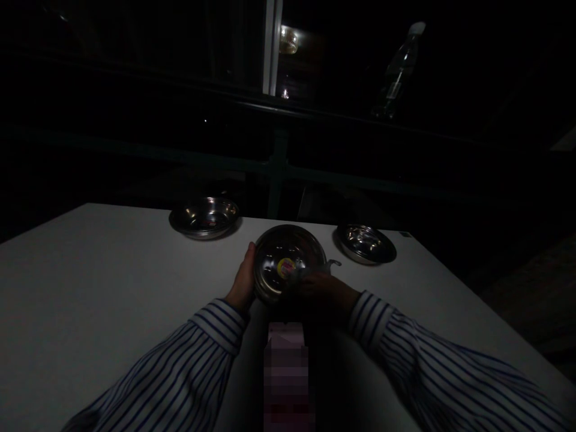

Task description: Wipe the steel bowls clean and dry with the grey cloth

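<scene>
A shiny metal bowl with a round yellow and pink sticker is held tilted over the white table. My left hand is closed on the bowl's left edge, with the thumb up along the rim. At the bowl's lower right, my right hand is closed around a thin greyish cloth, pressed against or very near the metal. Deep shadow hides most of the right fingers, and only an edge of the cloth sticks out.
Metal bowls stand at the table's back left, and another metal bowl at the back right. The white table ends at a dark far edge. A clear bottle stands beyond, by a window frame.
</scene>
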A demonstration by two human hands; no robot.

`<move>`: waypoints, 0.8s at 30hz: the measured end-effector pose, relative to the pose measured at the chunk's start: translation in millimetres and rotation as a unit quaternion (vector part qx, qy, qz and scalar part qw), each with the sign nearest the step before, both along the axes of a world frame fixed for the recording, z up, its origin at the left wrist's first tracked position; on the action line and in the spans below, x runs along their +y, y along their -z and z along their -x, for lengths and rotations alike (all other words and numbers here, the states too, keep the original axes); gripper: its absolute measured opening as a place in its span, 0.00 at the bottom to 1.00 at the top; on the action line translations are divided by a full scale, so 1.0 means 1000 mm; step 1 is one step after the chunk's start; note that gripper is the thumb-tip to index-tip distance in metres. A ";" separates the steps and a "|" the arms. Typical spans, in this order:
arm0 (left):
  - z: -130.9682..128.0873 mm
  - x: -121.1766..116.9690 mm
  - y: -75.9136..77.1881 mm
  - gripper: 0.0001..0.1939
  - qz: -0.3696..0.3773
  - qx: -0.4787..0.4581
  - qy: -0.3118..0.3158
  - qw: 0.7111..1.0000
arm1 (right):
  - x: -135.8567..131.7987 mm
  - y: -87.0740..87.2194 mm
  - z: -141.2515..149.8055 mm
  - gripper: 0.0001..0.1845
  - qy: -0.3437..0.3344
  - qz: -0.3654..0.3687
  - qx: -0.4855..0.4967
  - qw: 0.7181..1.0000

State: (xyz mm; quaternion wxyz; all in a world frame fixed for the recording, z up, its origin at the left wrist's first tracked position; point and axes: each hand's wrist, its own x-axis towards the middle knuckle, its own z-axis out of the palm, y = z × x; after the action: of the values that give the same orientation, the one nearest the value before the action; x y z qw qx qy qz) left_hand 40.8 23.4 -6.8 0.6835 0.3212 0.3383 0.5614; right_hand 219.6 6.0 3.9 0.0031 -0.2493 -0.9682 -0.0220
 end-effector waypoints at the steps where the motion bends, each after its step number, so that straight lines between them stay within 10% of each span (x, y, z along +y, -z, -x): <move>1: 0.000 0.001 0.001 0.30 0.002 0.004 0.006 1.000 | 0.000 -0.003 -0.008 0.19 0.021 0.003 -0.019 1.000; 24: -0.007 -0.002 0.011 0.27 0.026 -0.033 0.028 0.999 | -0.013 0.020 0.023 0.09 -0.025 -0.087 0.133 0.987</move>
State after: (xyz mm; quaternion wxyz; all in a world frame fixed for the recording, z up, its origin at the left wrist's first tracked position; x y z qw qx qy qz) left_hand 47.7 21.7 -18.1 0.7176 0.2945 0.3209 0.5435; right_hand 196.6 -6.9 -16.3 0.1539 -0.2244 -0.9595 -0.0728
